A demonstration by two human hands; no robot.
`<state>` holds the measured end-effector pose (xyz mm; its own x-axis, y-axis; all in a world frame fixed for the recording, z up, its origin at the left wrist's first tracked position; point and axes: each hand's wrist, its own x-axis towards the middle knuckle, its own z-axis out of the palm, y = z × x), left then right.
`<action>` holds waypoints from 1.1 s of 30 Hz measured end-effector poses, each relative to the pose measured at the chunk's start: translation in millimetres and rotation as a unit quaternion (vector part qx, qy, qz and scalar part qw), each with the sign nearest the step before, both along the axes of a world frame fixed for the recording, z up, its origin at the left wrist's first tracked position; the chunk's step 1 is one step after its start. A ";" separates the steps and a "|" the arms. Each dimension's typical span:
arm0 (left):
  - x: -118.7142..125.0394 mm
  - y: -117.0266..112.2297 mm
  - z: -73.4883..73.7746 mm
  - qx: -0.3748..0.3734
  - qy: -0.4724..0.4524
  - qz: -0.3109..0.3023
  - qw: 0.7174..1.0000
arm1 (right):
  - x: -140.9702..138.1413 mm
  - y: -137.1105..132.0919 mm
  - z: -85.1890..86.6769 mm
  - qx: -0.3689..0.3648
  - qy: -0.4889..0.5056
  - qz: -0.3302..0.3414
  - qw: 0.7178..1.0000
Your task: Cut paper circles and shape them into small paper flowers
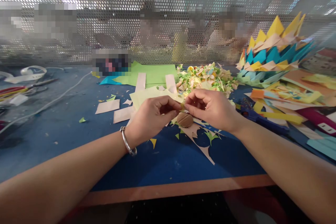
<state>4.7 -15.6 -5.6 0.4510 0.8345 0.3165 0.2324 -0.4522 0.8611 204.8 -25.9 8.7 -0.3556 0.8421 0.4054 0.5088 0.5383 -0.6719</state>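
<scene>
Clock directions were taken from the point where the fingertips met, 12 o'clock being the far side. Both bare hands were observed above a blue-topped table with a reddish-brown edge (181, 189). A small yellow piece, seemingly of paper (183, 106), was held at that point, between the fingertips of both hands. On the left hand (151, 115), the thumb and forefinger were bent into a loop and drawn almost together at the tips, at the yellow piece; a rigid silver bangle (126, 142) was worn on that wrist. On the right hand (214, 108), the thumb and forefinger were closed in a pinch on the same piece, with the other fingers curled under. The exact contact was too small to be made out.

A round brown corrugated cardboard disc (185, 119) was noted just beside the fingertips at 6 o'clock. A pointed pale-pink paper offcut (206, 152) was found at 5 o'clock. Large green paper sheets (157, 71) were laid at 11 o'clock, and a heap of small multicoloured paper pieces (207, 80) was located near 1 o'clock. A tiered, spiked construction of yellow, pink and blue paper (274, 50) was seen at 2 o'clock, well apart from the hands. A dark-blue handled tool (262, 117) was recorded at 3 o'clock, and a thin white cable (54, 101) at 9 o'clock.
</scene>
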 end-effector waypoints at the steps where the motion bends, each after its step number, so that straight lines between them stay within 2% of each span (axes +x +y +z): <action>1: 0.5 -0.5 0.4 -0.018 -0.017 -0.006 1.000 | 0.0 -0.2 0.0 0.004 0.000 0.003 1.000; 4: 1.9 -3.0 3.5 -0.075 -0.091 -0.022 0.993 | 0.9 0.0 -0.6 0.013 0.006 0.011 1.000; 7: 3.7 -5.9 7.2 -0.148 -0.180 -0.030 0.972 | 1.9 0.5 -1.3 0.014 0.011 0.011 1.000; 10: 5.6 -7.4 8.2 -0.183 -0.218 -0.027 0.958 | 1.8 0.1 -1.6 0.014 0.010 0.013 1.000; 13: 6.6 -7.2 6.0 -0.177 -0.211 -0.018 0.961 | 1.2 -0.7 -1.9 0.018 0.003 0.020 1.000; 21: 5.8 -2.9 -1.1 -0.104 -0.172 0.005 0.980 | 0.6 -1.7 -1.8 0.007 0.001 0.028 1.000; 29: 4.9 -1.7 3.7 -0.079 -0.177 0.000 0.981 | 0.5 -2.1 -1.9 -0.060 0.051 0.026 0.997; 33: 4.5 -2.5 4.4 -0.080 -0.184 -0.008 0.980 | 0.1 -1.7 -1.3 -0.071 0.074 0.025 0.994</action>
